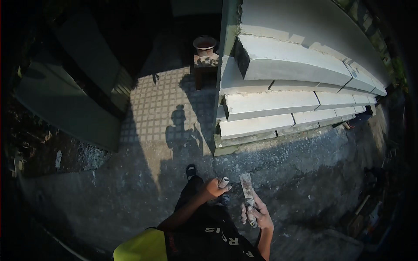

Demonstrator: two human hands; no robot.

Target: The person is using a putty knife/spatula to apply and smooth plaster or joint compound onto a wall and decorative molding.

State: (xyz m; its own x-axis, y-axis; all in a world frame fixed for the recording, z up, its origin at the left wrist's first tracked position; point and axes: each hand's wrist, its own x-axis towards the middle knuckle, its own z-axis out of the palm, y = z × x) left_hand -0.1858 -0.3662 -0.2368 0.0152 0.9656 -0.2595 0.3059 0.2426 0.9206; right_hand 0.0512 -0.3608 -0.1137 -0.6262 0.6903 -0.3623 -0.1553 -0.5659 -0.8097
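Note:
My left hand (214, 188) is closed round a short, pale, hollow cylinder (224, 182), its open end facing up, low in the middle of the head view. To its right, my right hand (259, 213) grips a flat scraper (246, 186) with its dirty, pale-coated blade pointing up. Around the scraper's handle is a darker metal piece that I cannot make out clearly. The fingers of my right hand are coated in pale dust or paste.
A white stepped block structure (270, 104) fills the upper right. A basin (204, 41) sits on a small wooden stand (197, 74) by a sunlit tiled passage (148, 100). A dark panel (69, 100) stands at left. Boards and debris (361, 217) lie at lower right.

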